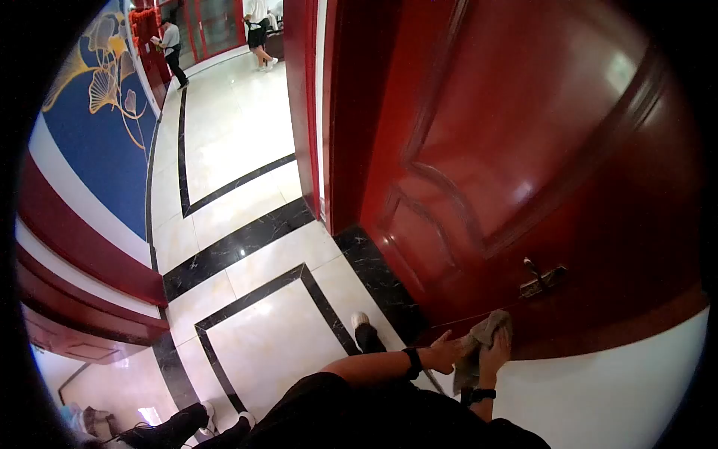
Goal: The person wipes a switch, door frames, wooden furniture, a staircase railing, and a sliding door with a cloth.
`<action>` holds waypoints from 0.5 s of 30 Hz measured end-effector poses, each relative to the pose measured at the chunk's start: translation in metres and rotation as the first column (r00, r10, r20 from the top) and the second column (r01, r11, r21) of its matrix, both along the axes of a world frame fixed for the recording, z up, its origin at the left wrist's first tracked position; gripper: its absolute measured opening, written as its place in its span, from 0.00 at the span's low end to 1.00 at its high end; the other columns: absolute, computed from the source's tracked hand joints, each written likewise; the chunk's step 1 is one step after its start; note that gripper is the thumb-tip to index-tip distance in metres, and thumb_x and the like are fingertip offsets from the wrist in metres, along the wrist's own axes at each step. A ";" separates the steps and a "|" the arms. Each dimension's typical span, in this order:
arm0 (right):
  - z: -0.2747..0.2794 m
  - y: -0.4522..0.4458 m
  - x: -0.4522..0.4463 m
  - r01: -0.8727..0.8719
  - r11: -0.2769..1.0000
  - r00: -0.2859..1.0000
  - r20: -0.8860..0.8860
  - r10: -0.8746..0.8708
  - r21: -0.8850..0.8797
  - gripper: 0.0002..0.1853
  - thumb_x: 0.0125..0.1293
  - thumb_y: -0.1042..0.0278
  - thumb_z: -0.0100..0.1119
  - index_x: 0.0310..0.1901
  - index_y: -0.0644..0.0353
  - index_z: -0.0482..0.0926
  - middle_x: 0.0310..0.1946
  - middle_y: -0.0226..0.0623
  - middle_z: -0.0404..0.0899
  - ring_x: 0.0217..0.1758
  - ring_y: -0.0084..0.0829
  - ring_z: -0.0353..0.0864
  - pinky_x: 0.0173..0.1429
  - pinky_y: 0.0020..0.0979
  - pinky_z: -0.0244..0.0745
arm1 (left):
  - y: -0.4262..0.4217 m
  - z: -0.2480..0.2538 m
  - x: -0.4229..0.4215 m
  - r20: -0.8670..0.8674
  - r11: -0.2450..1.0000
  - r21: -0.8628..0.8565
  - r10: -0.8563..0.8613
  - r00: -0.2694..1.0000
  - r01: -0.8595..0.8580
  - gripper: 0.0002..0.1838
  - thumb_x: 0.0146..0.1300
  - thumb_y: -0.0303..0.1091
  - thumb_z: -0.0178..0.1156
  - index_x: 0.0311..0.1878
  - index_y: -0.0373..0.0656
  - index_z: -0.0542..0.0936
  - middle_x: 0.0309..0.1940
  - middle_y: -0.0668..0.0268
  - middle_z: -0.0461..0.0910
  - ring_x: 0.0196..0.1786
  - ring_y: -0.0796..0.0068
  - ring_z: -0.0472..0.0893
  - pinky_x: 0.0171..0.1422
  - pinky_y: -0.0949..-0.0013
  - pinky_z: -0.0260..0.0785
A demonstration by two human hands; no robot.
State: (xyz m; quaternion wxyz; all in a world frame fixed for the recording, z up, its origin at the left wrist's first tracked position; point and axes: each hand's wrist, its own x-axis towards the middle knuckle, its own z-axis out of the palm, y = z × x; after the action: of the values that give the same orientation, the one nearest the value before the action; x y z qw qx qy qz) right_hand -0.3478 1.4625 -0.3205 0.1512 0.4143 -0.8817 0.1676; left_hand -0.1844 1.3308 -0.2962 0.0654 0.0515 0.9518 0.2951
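A crumpled brown cloth (490,328) is in my right hand (499,353), whose fingers press around it. Part of the cloth hangs below between my hands. My left hand (443,353) is beside the cloth, thumb raised and apart, fingertips at its edge. Whether those fingertips pinch any of it is hard to see. Just above both hands is a red panelled door (516,150) with a metal lever handle (543,280). Neither hand is on the handle.
Pale floor tiles (262,337) with black borders lead along a corridor. Two people (173,49) (259,34) are at the far end. A shoe (360,320) is near the doorway, and dark-trousered legs (176,430) show at lower left. A blue decorated wall (97,157) stands left.
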 end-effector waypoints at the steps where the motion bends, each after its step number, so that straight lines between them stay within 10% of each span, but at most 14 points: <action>1: -0.007 -0.011 0.000 0.139 0.990 0.968 0.215 -0.131 -0.024 0.15 0.65 0.70 0.54 0.52 0.64 0.78 0.59 0.47 0.74 0.60 0.45 0.73 0.62 0.46 0.71 | -0.014 0.005 0.007 0.055 0.992 0.127 0.020 0.998 -0.026 0.46 0.59 0.39 0.53 0.76 0.43 0.40 0.74 0.51 0.47 0.76 0.55 0.49 0.74 0.36 0.40; 2: -0.011 -0.024 -0.007 0.131 0.991 0.967 0.222 -0.124 -0.016 0.15 0.65 0.70 0.54 0.52 0.64 0.78 0.59 0.47 0.74 0.60 0.45 0.73 0.62 0.46 0.71 | -0.029 0.001 0.011 0.063 0.990 0.134 0.027 0.998 -0.036 0.46 0.59 0.39 0.53 0.76 0.43 0.40 0.74 0.51 0.47 0.76 0.55 0.49 0.74 0.36 0.40; 4: 0.003 -0.073 -0.011 0.649 0.691 0.343 0.933 0.110 -0.320 0.16 0.67 0.68 0.49 0.54 0.64 0.77 0.53 0.44 0.78 0.53 0.46 0.77 0.55 0.44 0.74 | -0.058 -0.011 0.019 0.219 0.999 0.029 0.034 0.975 -0.042 0.46 0.61 0.40 0.54 0.76 0.45 0.40 0.75 0.51 0.46 0.75 0.54 0.53 0.70 0.36 0.49; 7: -0.020 -0.136 -0.012 0.781 0.600 -0.047 0.944 0.327 -0.169 0.16 0.67 0.69 0.49 0.53 0.64 0.77 0.52 0.43 0.78 0.52 0.46 0.77 0.55 0.43 0.74 | -0.116 -0.048 0.049 0.220 0.970 0.136 0.168 0.961 -0.201 0.40 0.64 0.42 0.50 0.76 0.48 0.46 0.72 0.50 0.56 0.74 0.51 0.56 0.71 0.42 0.53; 13: -0.057 -0.306 0.006 0.554 0.832 -0.257 0.948 0.188 -0.015 0.16 0.66 0.69 0.48 0.53 0.64 0.77 0.50 0.42 0.79 0.50 0.47 0.77 0.54 0.42 0.74 | -0.250 -0.036 0.133 0.264 0.885 -0.324 0.425 0.866 -0.335 0.37 0.65 0.47 0.54 0.74 0.47 0.54 0.64 0.51 0.67 0.67 0.55 0.65 0.58 0.46 0.69; 15: -0.058 -0.362 0.013 0.410 0.912 -0.179 0.980 0.083 -0.002 0.17 0.66 0.69 0.48 0.53 0.63 0.78 0.50 0.42 0.79 0.50 0.47 0.77 0.53 0.42 0.74 | -0.279 -0.047 0.172 0.216 0.783 -0.062 0.617 0.757 -0.620 0.37 0.61 0.43 0.54 0.73 0.49 0.55 0.47 0.48 0.80 0.48 0.51 0.81 0.46 0.48 0.74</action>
State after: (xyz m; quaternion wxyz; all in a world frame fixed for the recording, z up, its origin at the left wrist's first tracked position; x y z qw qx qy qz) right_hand -0.3351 1.1006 -0.3780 -0.4837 -0.0112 -0.6880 0.5408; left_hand -0.0124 1.0522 -0.3428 0.0712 -0.2985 0.8998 0.3102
